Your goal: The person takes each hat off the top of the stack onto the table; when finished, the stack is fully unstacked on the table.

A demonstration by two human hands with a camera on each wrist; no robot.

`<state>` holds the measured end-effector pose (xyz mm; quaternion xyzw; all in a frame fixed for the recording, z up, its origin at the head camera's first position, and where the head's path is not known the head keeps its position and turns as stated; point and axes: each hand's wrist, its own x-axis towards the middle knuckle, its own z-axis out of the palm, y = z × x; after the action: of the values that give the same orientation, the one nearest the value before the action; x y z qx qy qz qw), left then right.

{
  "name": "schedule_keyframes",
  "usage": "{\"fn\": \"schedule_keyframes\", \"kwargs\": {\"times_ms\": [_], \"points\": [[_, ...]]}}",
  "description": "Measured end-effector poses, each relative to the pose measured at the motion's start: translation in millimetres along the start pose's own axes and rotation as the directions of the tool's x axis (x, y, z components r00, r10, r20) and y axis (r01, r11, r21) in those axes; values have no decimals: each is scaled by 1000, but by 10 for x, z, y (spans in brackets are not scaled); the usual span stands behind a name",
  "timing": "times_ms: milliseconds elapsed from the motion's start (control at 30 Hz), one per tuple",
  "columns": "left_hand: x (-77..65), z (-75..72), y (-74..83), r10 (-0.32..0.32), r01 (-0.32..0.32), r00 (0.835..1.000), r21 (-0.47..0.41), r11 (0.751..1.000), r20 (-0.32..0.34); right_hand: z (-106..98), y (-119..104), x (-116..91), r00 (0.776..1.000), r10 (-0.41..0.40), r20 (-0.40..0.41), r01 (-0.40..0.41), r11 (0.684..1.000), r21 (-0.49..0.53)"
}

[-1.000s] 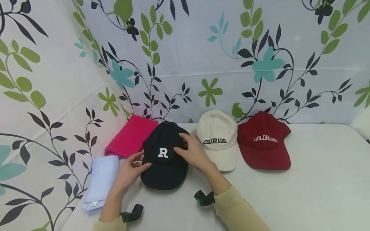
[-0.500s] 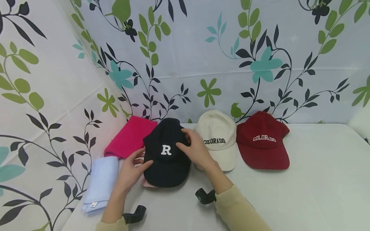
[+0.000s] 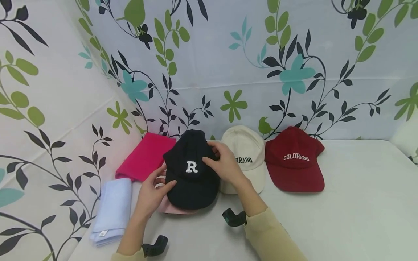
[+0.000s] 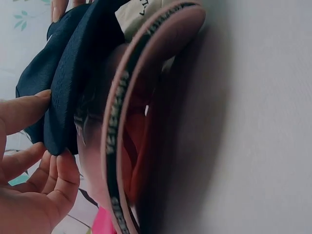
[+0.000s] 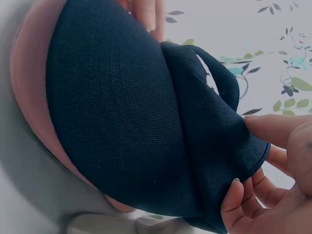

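Note:
A black baseball cap [image 3: 193,190] with a white letter R is held up in both hands, brim toward me. At its left side, my left hand [image 3: 151,195] pinches the base of the brim between thumb and fingers. My right hand [image 3: 226,165] grips the right edge of the crown, thumb on the front. Below the black cap lies a pink cap [image 3: 174,208], mostly covered. The left wrist view shows the pink brim [image 4: 111,146] with dark lettered trim along its edge and a gap between the two caps.
A cream cap [image 3: 245,145] lettered in black stands right behind my right hand. Beside it sits a dark red cap [image 3: 295,159] with COLORADO in white. To the left lie a folded bright pink cloth [image 3: 145,154] and a folded light blue cloth [image 3: 112,210] on the white table [image 3: 359,210].
Both hands have lifted the black cap and shifted it slightly up and right. More of the pink cap beneath shows now, and the black cap covers part of the cream one.

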<state>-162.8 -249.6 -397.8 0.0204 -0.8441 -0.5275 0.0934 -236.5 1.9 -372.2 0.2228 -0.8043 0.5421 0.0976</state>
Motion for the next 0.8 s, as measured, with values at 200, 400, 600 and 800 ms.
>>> {"fn": "schedule_keyframes", "kwargs": {"times_ms": [200,400,600,800], "points": [[11,40,83,11,-10,999,24,1000,-37,-79,-49,17,1000,-3,1,3,1000,-10],[44,145,124,35,-35,998,10,999,-49,-182,-14,4,999,-46,-23,45,998,-42],[94,242,179,117,-120,991,-34,992,-69,-337,-8,4,996,-82,-43,80,996,-38],[148,370,285,171,-175,984,-80,981,-54,-512,4,6,994,-91,-67,88,995,-55]]}}
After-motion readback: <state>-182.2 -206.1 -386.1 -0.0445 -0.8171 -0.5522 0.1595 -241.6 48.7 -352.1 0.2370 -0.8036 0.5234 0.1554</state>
